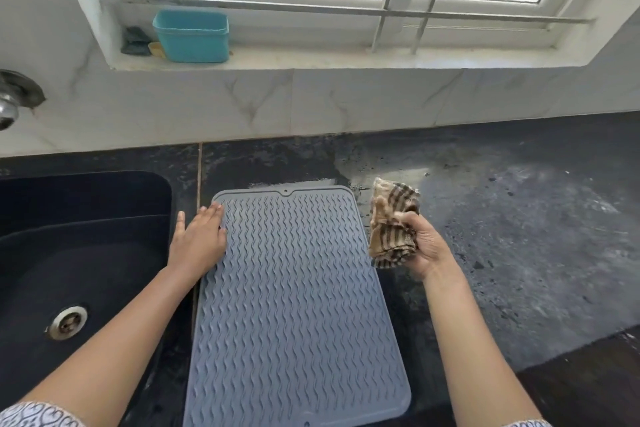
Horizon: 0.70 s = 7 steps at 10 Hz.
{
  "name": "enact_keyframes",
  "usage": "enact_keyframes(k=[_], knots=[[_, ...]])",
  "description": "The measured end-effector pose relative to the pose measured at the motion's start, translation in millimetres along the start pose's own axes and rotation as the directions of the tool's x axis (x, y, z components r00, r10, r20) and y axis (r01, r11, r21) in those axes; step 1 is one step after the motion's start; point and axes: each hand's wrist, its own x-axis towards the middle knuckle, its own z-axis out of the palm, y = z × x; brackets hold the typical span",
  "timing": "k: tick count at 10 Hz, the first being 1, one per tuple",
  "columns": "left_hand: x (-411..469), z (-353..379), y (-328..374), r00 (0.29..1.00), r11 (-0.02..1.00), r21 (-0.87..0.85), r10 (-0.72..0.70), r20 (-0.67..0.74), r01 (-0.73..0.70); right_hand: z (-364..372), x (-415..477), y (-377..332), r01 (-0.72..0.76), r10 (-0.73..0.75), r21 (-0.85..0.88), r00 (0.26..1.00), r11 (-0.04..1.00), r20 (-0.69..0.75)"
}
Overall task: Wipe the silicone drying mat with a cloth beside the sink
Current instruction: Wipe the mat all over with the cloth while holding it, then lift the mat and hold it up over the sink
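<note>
Pressing flat on the mat's left edge, left hand spread; right hand clutches cloth

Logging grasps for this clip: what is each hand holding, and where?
Right hand grips the bunched striped cloth around its middle. Left hand holds nothing, lying flat on the mat's left edge.
</note>
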Motion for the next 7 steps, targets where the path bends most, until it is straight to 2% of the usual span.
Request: enact_keyframes(k=[1, 2, 3, 4, 5, 6, 7], knots=[[-0.6, -1.9, 2.9, 1.0, 1.0, 0.002, -0.015, 0.008, 0.015, -7.4, 9.7, -8.8, -0.078, 0.054, -0.158, 0.987, 0.984, -0.153], [-0.3, -3.5, 5.3, 1.0, 1.0, 0.01, -0.023, 0.004, 0.023, -17.3, 25.9, -20.5, -0.1, 0.027, -0.276, 0.967, 0.956, -0.255], [-1.3, -3.8, 7.1, 0.999, 0.999, 0.011, -0.032, 0.011, 0.031, -27.9, 41.2, -24.3, -0.12, -0.059, -0.582, 0.958, 0.804, -0.28], [-2.1, -2.1, 7.1, 0.999, 0.999, 0.007, -0.04, 0.017, 0.039, -27.6, 48.4, -21.9, -0.209, -0.347, -0.963, 0.902, 0.172, -0.258], [-0.3, -0.1, 6.3, 0.999, 0.999, 0.011, -0.046, 0.011, 0.046, -19.4, 41.8, -16.0, -0.172, -0.491, -0.979, 0.866, -0.105, -0.099], [0.4, 2.8, 5.7, 0.999, 0.999, 0.005, -0.044, 0.001, 0.044, -37.1, 28.4, 2.4, -0.081, -0.445, -0.967, 0.895, -0.24, 0.035], [1.3, 4.1, 5.0, 0.999, 0.999, 0.002, -0.044, -0.021, 0.044, -63.3, 3.9, 22.6, -0.044, -0.346, -0.924, 0.933, -0.38, 0.098]])
